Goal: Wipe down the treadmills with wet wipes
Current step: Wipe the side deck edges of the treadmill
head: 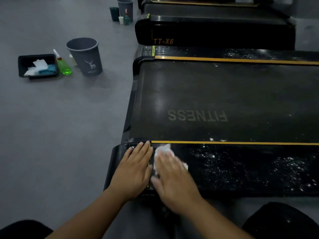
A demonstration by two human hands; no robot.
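A black treadmill (pixel 224 100) with a "FITNESS" belt and orange stripes lies in front of me. My left hand (pixel 136 168) rests flat, fingers straight, on the rear end of its near side rail (pixel 241 169). Right beside it, my right hand (pixel 172 176) presses a white wet wipe (pixel 163 149) flat onto the same rail; the hand is motion-blurred. The wipe sticks out past the fingertips and at the right of the hand. White droplets or specks cover the rail to the right.
On the grey floor at left stand a black tray (pixel 22 66) with white and blue cloths, a green spray bottle (pixel 64 66) and a grey bin (pixel 85 56). A second treadmill (pixel 215 35) lies behind, with another bin (pixel 125 7) and bottles. My dark knees show at the bottom.
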